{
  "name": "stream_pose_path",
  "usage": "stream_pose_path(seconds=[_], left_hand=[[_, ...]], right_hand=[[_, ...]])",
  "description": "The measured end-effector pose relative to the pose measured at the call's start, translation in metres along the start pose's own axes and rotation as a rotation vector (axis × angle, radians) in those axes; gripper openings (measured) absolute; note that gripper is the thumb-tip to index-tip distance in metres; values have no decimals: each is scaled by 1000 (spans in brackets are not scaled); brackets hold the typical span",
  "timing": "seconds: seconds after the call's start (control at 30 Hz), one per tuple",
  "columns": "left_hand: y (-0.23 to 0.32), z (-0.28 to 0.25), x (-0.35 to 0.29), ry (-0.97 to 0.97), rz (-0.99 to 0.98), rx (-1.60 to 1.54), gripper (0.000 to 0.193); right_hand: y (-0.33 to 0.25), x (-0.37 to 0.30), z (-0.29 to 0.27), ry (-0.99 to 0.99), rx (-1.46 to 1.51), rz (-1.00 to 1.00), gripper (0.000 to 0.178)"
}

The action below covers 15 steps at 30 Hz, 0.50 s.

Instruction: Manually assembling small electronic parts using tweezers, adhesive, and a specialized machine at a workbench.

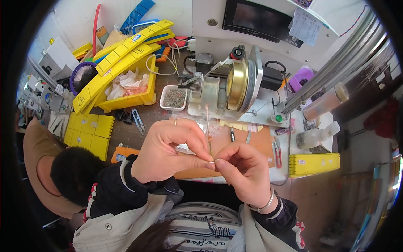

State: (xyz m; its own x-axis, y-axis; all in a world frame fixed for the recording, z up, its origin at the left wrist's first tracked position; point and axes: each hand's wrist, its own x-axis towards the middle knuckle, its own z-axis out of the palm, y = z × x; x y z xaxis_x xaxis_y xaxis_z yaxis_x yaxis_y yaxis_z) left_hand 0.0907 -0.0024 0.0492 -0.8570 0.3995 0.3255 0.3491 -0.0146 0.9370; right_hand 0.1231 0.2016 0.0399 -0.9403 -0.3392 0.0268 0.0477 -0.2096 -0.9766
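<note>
Pinching thin strand (209, 140) between fingertips of left hand (172, 147) and right hand (247, 170).
Seemingly mid-work, not yet set down; cannot tell remaining steps.

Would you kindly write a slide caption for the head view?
Left hand and right hand together pinch a tiny item before a gold-coloured wheel.

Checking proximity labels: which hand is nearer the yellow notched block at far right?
Right. In the picture, the right hand is left of the yellow notched block; the left hand is farther left, beyond the right.
</note>
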Motion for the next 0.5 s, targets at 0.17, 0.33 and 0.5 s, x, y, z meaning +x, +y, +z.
stream_pose_path(seconds=[0.17, 0.33, 0.5], left_hand=[[1, 4, 1, 22, -28, 79, 29], [9, 10, -4, 107, 31, 109, 33], [9, 10, 0, 65, 155, 228, 30]], right_hand=[[6, 2, -2, 33, 15, -40, 5], [8, 2, -1, 95, 12, -55, 6], [10, 0, -2, 103, 36, -57, 6]])
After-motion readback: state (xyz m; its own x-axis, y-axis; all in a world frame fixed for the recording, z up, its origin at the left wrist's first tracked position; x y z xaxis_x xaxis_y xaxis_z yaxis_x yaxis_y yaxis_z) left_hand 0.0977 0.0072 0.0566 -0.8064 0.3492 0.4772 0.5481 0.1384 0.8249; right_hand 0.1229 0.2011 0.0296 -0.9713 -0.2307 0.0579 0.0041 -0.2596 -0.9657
